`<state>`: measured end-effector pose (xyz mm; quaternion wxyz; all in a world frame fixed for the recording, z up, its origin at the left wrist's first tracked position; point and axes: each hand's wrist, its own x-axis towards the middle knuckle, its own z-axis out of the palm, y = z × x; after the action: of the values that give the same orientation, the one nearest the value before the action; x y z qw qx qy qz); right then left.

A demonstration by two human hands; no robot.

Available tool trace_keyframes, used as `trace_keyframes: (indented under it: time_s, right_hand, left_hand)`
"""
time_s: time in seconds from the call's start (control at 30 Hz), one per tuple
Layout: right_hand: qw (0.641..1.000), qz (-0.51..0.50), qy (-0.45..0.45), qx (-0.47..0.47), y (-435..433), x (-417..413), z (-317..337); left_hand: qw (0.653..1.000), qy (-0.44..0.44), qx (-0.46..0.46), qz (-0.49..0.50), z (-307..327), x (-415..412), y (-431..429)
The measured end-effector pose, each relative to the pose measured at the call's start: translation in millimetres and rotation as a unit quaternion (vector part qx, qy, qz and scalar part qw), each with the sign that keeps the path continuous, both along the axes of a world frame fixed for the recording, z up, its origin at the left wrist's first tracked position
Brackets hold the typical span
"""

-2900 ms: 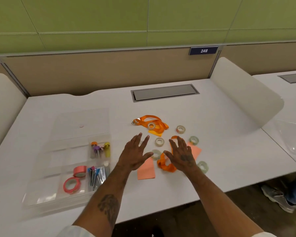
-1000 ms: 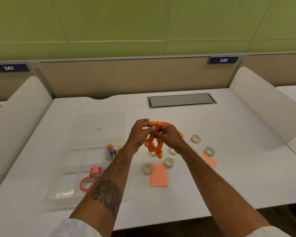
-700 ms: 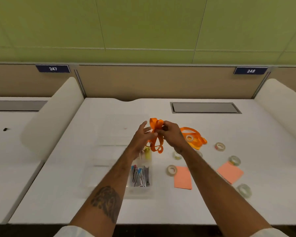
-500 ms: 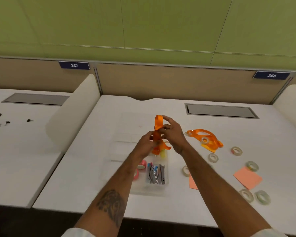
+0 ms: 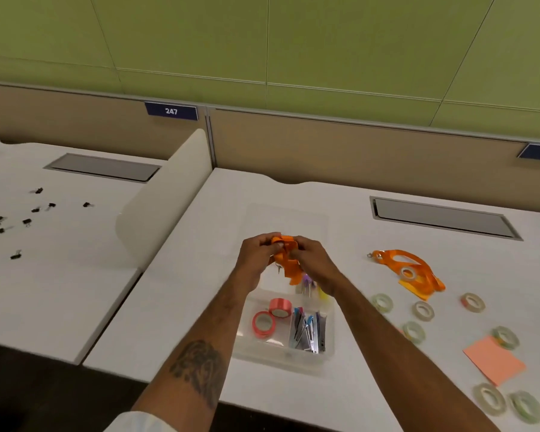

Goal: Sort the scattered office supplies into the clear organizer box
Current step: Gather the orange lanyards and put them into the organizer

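Both hands hold a bunched orange lanyard (image 5: 286, 256) above the clear organizer box (image 5: 328, 353). My left hand (image 5: 256, 256) grips its left side and my right hand (image 5: 315, 262) pinches the right side; a metal clip dangles below. Inside the box lie two pink tape rolls (image 5: 270, 316), several pens and clips (image 5: 307, 330) and small markers partly hidden by my right hand. A second orange lanyard (image 5: 410, 271) lies on the desk to the right with a tape roll on it.
Several clear tape rolls (image 5: 422, 310) and an orange sticky pad (image 5: 493, 359) lie scattered right of the box. The box's clear lid (image 5: 286, 218) lies behind it. A white divider (image 5: 166, 198) separates the left desk, where black binder clips (image 5: 25, 221) are strewn.
My hands picked the orange lanyard off the desk, carried it left over the box and bunched it tighter. The camera view swung left.
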<state>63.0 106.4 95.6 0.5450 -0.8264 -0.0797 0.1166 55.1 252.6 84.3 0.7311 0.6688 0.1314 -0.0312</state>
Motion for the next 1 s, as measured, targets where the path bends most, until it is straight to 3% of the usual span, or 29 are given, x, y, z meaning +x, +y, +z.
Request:
trace_keyframes:
  time_s: [0.13, 0.23, 0.4, 0.53, 0.6, 0.67, 0.73, 0.83, 1.0]
  right_hand:
    - [0.999, 0.038, -0.013, -0.005, -0.5, 20.6, -9.7]
    - [0.999, 0.002, -0.031, -0.013, -1.9, 34.2, -18.8]
    - [0.999, -0.038, -0.021, -0.021, -3.5, 46.8, -27.9]
    - [0.996, -0.086, 0.012, -0.008, 4.4, 52.2, -37.5]
    - [0.993, -0.112, 0.033, 0.005, 9.0, 54.4, -42.9]
    - [0.989, -0.134, 0.057, 0.028, 14.4, 55.4, -49.5]
    - [0.984, -0.157, 0.075, 0.039, 19.2, 55.8, -58.1]
    - [0.981, -0.177, 0.081, 0.012, 25.1, 52.9, -67.4]
    - [0.979, -0.142, 0.075, -0.124, 35.7, 46.4, -81.0]
  left_hand:
    - [1.000, 0.014, 0.006, 0.011, 0.9, 18.6, -2.8]
    - [1.000, 0.007, 0.010, -0.007, -1.4, 26.4, -4.2]
    - [0.964, -0.035, 0.256, -0.068, -12.5, 27.8, 0.4]
    - [0.939, -0.020, 0.344, -0.019, -34.3, 28.7, 13.8]
    - [0.878, -0.006, 0.477, -0.044, -52.5, 30.3, 23.9]
    - [0.774, -0.019, 0.624, -0.101, -72.3, 30.4, 36.0]
    - [0.706, -0.027, 0.692, -0.146, -90.3, 30.2, 48.3]
    - [0.669, -0.026, 0.724, -0.164, -111.1, 32.2, 61.1]
    - [0.660, -0.078, 0.726, -0.180, -126.6, 36.8, 66.2]
